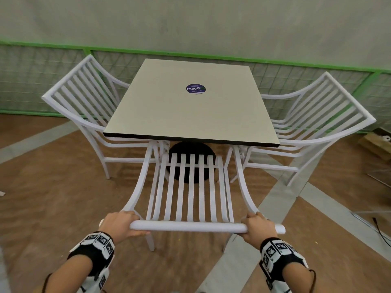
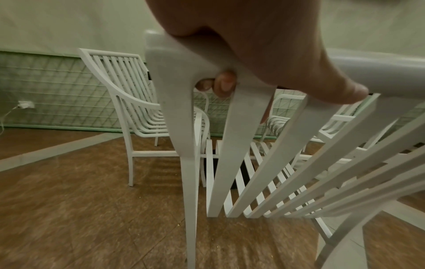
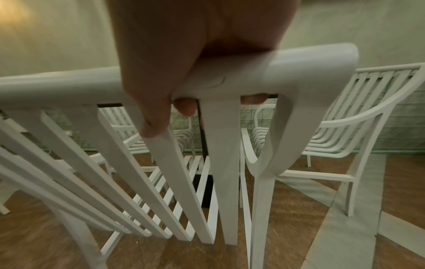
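Hands gripped the white chair (image 1: 191,187) by its top rail (image 1: 188,226): the left hand (image 1: 119,224) was wrapped around the rail's left end, the right hand (image 1: 257,228) around its right end. The chair faced the bench (image 1: 169,115), its arms reaching beneath the near edge, between two matching side chairs (image 1: 84,98).

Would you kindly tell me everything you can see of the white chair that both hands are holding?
The white chair is slatted, with curved armrests and a rounded top rail; it looks like painted metal or plastic. It faces the table, its front just under the tabletop's edge. The left hand and right hand grip the rail's ends.
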{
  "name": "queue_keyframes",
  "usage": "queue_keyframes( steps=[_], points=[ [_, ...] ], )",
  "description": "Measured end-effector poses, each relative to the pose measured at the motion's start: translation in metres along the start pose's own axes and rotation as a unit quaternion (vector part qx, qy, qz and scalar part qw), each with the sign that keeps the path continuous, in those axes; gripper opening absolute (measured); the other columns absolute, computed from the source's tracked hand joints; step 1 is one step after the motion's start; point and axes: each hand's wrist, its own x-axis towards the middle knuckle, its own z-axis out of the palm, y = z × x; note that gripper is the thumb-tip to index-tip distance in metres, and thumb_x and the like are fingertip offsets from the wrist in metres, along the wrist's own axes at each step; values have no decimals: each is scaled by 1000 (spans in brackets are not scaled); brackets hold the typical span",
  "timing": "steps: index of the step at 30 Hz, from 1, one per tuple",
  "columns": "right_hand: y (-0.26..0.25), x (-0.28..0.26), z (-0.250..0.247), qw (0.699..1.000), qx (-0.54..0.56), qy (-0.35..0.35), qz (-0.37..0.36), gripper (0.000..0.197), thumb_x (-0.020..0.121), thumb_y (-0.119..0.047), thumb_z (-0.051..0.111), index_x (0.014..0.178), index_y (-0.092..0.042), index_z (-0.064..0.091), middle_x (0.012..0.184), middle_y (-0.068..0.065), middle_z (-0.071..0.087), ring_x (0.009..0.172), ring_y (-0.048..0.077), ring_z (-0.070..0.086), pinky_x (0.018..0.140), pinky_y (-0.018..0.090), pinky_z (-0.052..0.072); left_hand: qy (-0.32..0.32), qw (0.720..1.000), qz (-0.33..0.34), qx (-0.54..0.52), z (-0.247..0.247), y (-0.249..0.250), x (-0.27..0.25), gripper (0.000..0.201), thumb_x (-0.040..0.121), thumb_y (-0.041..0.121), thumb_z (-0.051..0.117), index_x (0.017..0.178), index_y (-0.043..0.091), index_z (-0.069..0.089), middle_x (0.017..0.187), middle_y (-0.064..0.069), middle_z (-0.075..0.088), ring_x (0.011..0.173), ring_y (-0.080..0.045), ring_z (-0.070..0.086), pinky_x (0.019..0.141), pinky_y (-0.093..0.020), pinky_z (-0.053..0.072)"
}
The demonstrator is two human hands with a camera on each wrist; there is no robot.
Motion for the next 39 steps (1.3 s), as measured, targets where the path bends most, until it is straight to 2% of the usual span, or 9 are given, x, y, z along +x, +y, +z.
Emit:
queue_keyframes(
  steps=[5,8,13,17,21,28,33,36,39],
  points=[
    [5,13,-2,1000,-2,-8,9,37,83,-56,54,104,-27,63,101,-7,53,106,18,50,82,35,48,1,1000,4,20,2,-2,12,70,65,84,32,103,34,64,105,13,66,94,-7,64,64,-22,37],
    [4,19,-4,1000,4,-10,10,34,84,-55,55,102,-27,63,93,-9,44,105,17,51,80,34,49,-1,1000,1,14,1,-4,18,63,70,83,38,101,34,63,98,14,64,91,-7,64,63,-22,40],
    [6,24,-6,1000,-5,-16,18,35,83,-56,54,101,-28,64,101,-5,56,102,18,53,77,34,49,-7,1000,-8,14,5,-8,24,63,68,85,38,93,33,63,95,13,66,83,-8,65,65,-26,51],
    [6,25,-6,1000,-3,-17,17,36,83,-58,54,98,-28,65,90,-8,49,99,19,54,75,34,48,-10,1000,-10,17,6,-8,24,60,69,84,41,91,32,63,94,12,67,83,-10,65,61,-25,46],
    [7,24,-5,1000,-4,-16,23,38,82,-59,54,95,-26,66,96,-5,59,97,19,55,71,33,48,-8,1000,-6,18,7,-7,23,57,70,83,41,88,33,62,94,12,67,83,-11,65,59,-25,41],
    [14,25,8,999,3,-15,46,44,77,-65,55,95,-26,64,93,-5,61,91,16,56,64,31,45,-9,1000,-10,18,12,0,20,56,70,82,42,86,32,62,92,9,67,82,-13,65,64,-30,51],
    [15,27,11,999,5,-13,45,43,77,-62,58,94,-23,63,93,-3,60,88,17,55,63,32,45,-11,1000,-14,7,12,1,21,55,70,81,44,86,31,63,92,9,68,82,-13,65,63,-29,48],
    [15,26,10,999,9,-10,51,45,77,-62,59,92,-19,61,88,-3,57,81,16,51,64,33,46,-18,1000,-18,-10,13,1,22,58,68,82,45,86,30,63,93,8,66,88,-13,56,62,-29,43],
    [15,25,10,999,4,-13,46,46,78,-64,56,92,-21,62,90,-3,56,87,18,54,70,35,49,-27,999,-18,-5,8,10,23,60,67,83,45,86,29,64,89,8,63,94,-15,46,69,-32,38]
  ],
)
